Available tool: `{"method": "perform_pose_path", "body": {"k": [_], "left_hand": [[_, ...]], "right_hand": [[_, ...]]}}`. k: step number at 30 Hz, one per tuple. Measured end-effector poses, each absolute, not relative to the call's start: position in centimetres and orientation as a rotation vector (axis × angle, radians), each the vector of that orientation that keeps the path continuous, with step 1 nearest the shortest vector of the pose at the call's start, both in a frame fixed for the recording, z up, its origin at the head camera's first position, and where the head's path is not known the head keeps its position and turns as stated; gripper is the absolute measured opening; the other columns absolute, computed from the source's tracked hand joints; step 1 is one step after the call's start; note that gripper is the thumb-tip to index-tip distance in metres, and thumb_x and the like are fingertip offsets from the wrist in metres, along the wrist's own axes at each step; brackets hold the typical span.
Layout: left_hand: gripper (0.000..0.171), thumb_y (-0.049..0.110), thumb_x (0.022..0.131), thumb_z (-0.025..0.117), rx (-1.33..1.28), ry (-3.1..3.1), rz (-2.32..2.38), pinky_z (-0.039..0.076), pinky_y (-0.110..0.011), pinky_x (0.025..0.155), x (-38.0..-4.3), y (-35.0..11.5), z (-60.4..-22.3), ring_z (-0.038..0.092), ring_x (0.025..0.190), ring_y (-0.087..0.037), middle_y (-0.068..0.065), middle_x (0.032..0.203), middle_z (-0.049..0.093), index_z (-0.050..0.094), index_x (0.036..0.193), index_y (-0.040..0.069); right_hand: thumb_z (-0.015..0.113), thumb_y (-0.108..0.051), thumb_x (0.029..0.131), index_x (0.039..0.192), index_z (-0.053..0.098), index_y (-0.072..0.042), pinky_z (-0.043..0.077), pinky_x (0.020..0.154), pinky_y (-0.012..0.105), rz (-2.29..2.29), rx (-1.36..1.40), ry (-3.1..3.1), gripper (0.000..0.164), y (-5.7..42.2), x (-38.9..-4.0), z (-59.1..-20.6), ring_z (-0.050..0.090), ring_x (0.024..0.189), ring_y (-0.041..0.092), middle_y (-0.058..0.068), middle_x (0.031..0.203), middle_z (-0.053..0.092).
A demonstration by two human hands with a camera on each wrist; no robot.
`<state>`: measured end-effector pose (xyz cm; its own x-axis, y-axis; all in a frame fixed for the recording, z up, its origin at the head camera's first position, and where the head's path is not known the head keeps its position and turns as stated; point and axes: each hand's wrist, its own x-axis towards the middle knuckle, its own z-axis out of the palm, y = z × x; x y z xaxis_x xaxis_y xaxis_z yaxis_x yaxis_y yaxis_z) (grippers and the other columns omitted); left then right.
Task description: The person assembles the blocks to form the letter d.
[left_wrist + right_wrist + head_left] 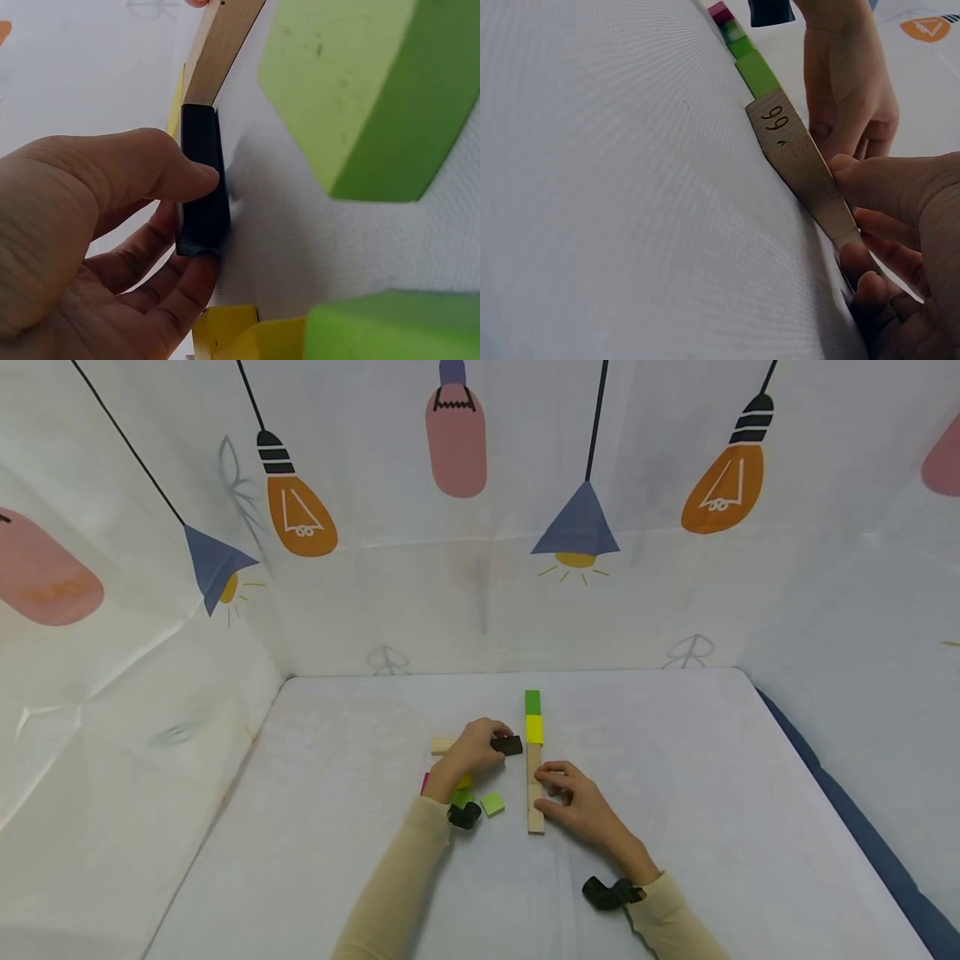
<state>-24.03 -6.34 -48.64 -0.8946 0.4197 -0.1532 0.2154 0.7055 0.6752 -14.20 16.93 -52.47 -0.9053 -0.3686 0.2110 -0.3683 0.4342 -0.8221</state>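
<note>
My left hand pinches a black block between thumb and fingers, just left of a straight row on the table. In the left wrist view, the black block's far end overlaps the row's wood. The row runs from a green block through a yellow block to two plain wooden blocks. At its near half, my right hand grips the wood with curled thumb and fingers. Engraved marks show on one wooden block in the right wrist view.
Left of the row lie a light green block, more green and yellow blocks, a pink block and a wooden block, partly behind my left arm. A white cloth covers the table; a lamp-print curtain hangs behind.
</note>
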Motion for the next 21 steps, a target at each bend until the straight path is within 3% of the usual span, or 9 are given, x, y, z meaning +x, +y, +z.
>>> {"method": "perform_pose_path", "body": {"k": [21], "left_hand": [[0.042, 0.000, 0.088, 0.071, 0.490, 2.619, 0.997, 0.049, -0.043, 0.106, -23.62, -6.10, -48.46, 0.059, 0.116, -0.027, -0.014, 0.127, 0.067, 0.070, 0.129, 0.006]], "right_hand": [[0.082, -0.015, 0.088, 0.127, 0.071, -0.002, 0.052, 0.073, 0.023, -1.500, -0.683, 2.690, 0.042, 16.50, -13.93, -52.95, 0.061, 0.093, 0.012, 0.010, 0.132, 0.062]]}}
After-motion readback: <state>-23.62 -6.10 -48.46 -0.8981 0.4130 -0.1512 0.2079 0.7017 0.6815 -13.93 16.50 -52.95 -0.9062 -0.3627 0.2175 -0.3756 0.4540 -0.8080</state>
